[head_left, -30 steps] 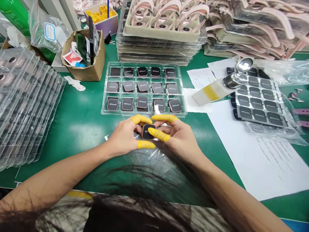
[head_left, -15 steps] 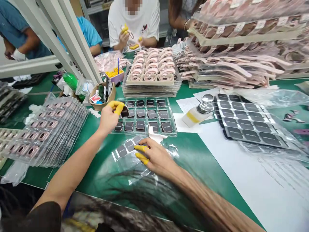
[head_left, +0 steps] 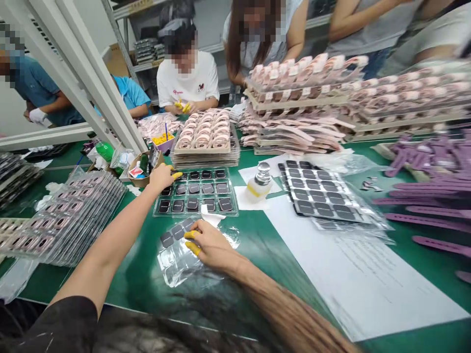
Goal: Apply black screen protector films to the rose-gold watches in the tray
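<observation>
Since half a second ago the left hand (head_left: 162,177) has carried its dark square part onward to the far left corner of the clear compartment tray (head_left: 196,196) and now rests there with yellow-capped fingers spread loosely over the corner pocket; whether the part is still in its grip cannot be told. The right hand (head_left: 207,245) has stayed low on the clear film sheet (head_left: 180,257).

The green worktable (head_left: 140,274) spreads under everything. A large white paper sheet (head_left: 353,274) lies to the right. Stacks of pink bands in trays (head_left: 301,108) fill the far side, and purple straps (head_left: 427,196) lie at the far right. A fanned stack of clear trays (head_left: 69,215) sits to the left. A black sheet of grey pads (head_left: 320,193) lies on plastic right of centre.

The compartment tray, just beyond the right hand, holds rows of dark square parts. The film sheet lies in front of it and carries a few grey stickers (head_left: 175,233). The right hand presses on this film palm down, thumb and forefinger in yellow cots, pinching nothing clearly visible. A small pump bottle (head_left: 258,181) stands on paper just right of the tray. A cardboard box (head_left: 142,169) stands just left of the left hand.
</observation>
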The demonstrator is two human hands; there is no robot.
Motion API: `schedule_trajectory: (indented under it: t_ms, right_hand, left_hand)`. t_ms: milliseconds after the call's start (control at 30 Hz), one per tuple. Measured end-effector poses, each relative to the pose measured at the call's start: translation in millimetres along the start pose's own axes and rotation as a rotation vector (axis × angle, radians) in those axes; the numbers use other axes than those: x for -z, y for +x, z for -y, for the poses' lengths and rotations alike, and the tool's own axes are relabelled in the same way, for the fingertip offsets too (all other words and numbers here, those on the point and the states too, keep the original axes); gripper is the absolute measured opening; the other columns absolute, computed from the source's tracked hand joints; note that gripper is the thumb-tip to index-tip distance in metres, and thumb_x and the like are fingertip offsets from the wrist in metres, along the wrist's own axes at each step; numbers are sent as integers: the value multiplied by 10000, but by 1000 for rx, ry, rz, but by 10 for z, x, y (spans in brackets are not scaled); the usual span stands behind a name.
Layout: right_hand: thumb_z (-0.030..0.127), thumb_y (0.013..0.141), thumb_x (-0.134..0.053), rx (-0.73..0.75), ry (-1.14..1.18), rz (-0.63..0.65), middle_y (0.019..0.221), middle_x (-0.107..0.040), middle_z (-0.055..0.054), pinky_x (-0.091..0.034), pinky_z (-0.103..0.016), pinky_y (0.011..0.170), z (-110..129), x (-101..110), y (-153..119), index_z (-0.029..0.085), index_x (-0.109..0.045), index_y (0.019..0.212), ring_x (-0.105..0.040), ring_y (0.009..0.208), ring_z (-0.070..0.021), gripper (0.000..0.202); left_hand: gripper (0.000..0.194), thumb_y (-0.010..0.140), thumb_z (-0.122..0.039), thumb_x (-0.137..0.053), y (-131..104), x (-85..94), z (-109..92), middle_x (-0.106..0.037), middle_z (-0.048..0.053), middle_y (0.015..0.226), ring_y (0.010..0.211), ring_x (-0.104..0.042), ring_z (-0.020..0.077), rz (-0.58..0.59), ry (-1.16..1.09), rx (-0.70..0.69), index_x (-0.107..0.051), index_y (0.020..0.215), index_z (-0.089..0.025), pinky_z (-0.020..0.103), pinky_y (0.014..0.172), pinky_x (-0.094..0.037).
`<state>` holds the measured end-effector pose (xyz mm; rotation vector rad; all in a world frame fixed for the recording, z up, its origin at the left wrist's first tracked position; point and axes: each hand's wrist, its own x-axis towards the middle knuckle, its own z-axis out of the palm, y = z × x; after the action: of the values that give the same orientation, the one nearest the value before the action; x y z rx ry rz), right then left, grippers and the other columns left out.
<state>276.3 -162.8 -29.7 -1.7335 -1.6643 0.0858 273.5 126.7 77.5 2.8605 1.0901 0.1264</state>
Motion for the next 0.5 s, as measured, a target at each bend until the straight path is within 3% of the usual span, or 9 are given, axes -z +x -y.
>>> schedule_trajectory:
  t_ms: [167,267,367,500]
  right_hand:
    - [320,996,-813,-5,-17,30,1150,-746,-78,-601,-345,813,-69,-61,47,236,-810,1120,-709,989,-222,149]
    - [315,995,-825,-3,1,25,1131,-737,-53,-577,-326,802,-98,-78,56,264,-814,1151,-699,987,-207,165]
    - [281,1010,-803,7,27,6,1107,-735,-44,-583,-325,820,-110,-82,51,267,-815,1173,-704,988,-199,164]
    - [250,1033,-757,10,23,-31,1072,-749,-46,-594,-348,870,-137,-27,53,259,-819,1171,-698,963,-201,151]
  left_hand:
    - [324,1081,-318,-673,44,72,107,-725,207,1375,1239,-740,373,51,87,-5,-837,1308,-156,426,1050,-568]
    - [327,1089,-354,-682,-25,91,94,-737,187,1381,1278,-728,343,57,119,-7,-804,1315,-152,465,1106,-568]
    - [363,1113,-403,-661,-149,105,-28,-738,156,1414,1278,-715,302,49,128,-10,-756,1353,-147,518,1148,-553]
    - [413,1129,-399,-561,-492,176,-180,-742,182,1442,1293,-719,350,-14,93,10,-773,1405,-177,453,1074,-557]
